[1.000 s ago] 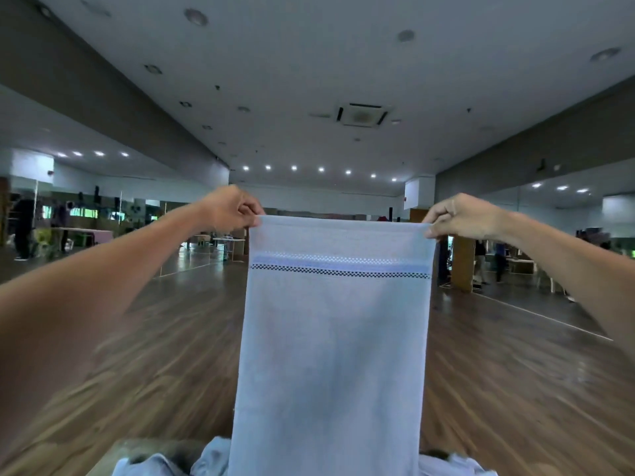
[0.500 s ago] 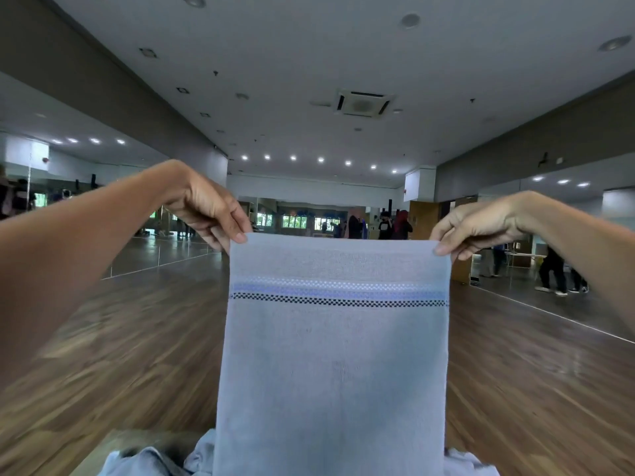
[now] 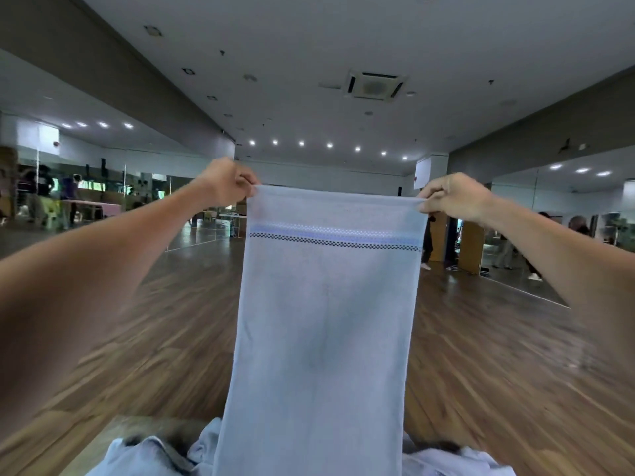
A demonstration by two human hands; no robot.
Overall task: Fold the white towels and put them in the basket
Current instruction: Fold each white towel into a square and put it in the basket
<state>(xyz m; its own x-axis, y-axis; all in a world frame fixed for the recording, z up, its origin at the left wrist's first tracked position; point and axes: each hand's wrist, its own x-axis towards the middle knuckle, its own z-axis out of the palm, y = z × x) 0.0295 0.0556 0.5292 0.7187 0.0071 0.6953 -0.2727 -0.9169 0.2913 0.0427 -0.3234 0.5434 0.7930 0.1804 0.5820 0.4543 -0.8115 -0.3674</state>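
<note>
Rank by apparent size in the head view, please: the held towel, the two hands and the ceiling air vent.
1. held towel, by far the largest.
2. left hand and right hand: they look alike, unranked.
3. ceiling air vent, slightly smaller here, though it is far away.

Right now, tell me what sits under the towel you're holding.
Crumpled white towels show on either side of the held towel, at its lower end. Whatever lies directly behind the hanging cloth is covered.

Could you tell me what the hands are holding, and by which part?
The left hand and right hand pinch the white towel by its top corners.
</note>
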